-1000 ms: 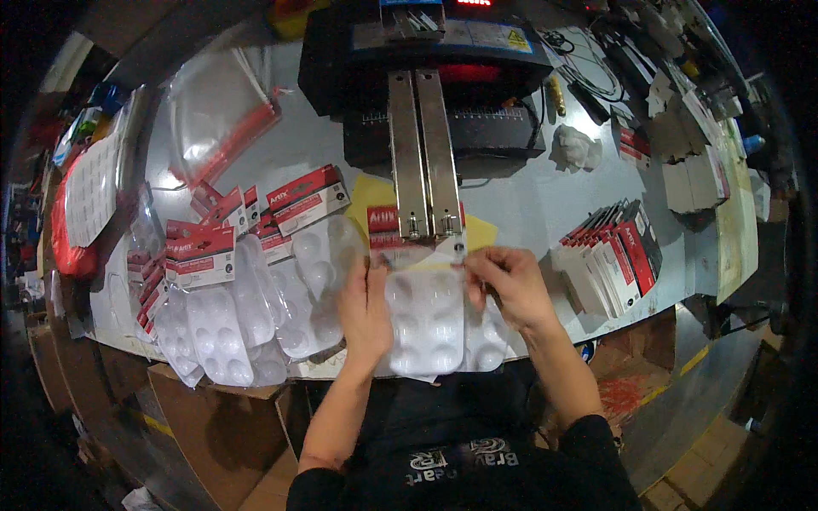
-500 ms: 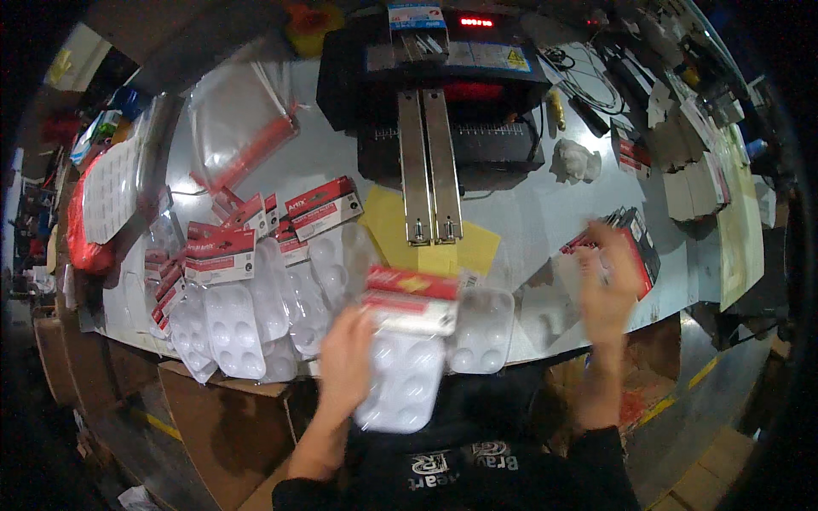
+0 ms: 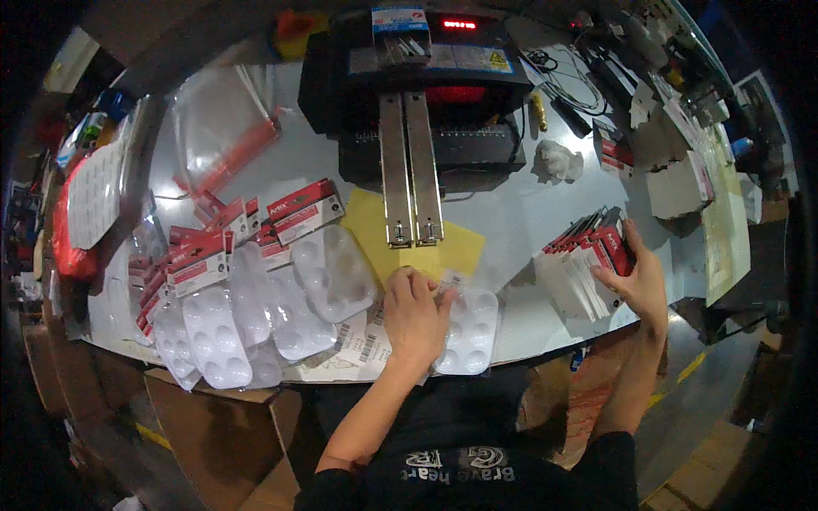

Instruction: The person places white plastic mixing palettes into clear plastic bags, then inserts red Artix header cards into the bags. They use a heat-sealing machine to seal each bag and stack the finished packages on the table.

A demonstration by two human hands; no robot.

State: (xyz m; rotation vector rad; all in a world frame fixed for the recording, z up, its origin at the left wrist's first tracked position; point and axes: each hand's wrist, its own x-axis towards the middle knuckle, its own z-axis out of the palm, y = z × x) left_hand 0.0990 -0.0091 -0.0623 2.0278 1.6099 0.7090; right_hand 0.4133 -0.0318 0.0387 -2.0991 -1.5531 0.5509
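My left hand [image 3: 415,315] is curled at the front edge of the yellow sheet [image 3: 464,247], its thumb reaching over the upper edge of a bagged white paint palette [image 3: 469,332]. What its bent fingers pinch, if anything, is hidden beneath them. My right hand [image 3: 643,285] wraps the right side of a fanned stack of red-and-white header cards [image 3: 579,264], thumb on the front and forefinger at the top corner. Left of my left hand lies a heap of bagged palettes [image 3: 217,341], with red-and-white folded cards [image 3: 302,213] on their tops.
A black machine [image 3: 426,157] with a red display and two metal rails [image 3: 411,170] juts toward me at the centre. Clear plastic bags [image 3: 217,128] lie back left. Crumpled tissue [image 3: 558,162], cables [image 3: 579,85] and stacked cardboard [image 3: 677,192] are at the right. Barcode labels [image 3: 366,345] lie near the front edge.
The carded palette is gone from my left hand, which has moved right to the bagged palette. My right hand has moved right and closed on the header card stack. The view has shifted slightly.
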